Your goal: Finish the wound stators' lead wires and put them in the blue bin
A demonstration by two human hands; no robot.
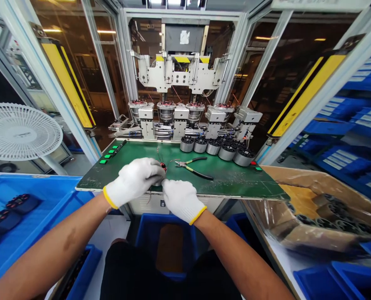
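My left hand (137, 178), in a white knitted glove with a yellow cuff, is closed around a motor stator (163, 166) at the front of the green work table (110, 175). Red-brown windings and thin wire ends show past the fingers, but the glove covers most of the part. Against its near right side is my right hand (182, 199), gloved alike, with fingers pinched together; whatever is between them is hidden. A pair of pliers (181, 164) with green-and-black handles lies spread on the table, just right of the stator.
Several grey stators (226, 152) stand in a row at the table's back right. Behind them, a machine (181, 77) carries more wound stators. Green buttons (106, 156) sit at left. Blue bins (57, 200) and a plastic-lined carton (276, 216) flank the table; a fan (23, 131) stands left.
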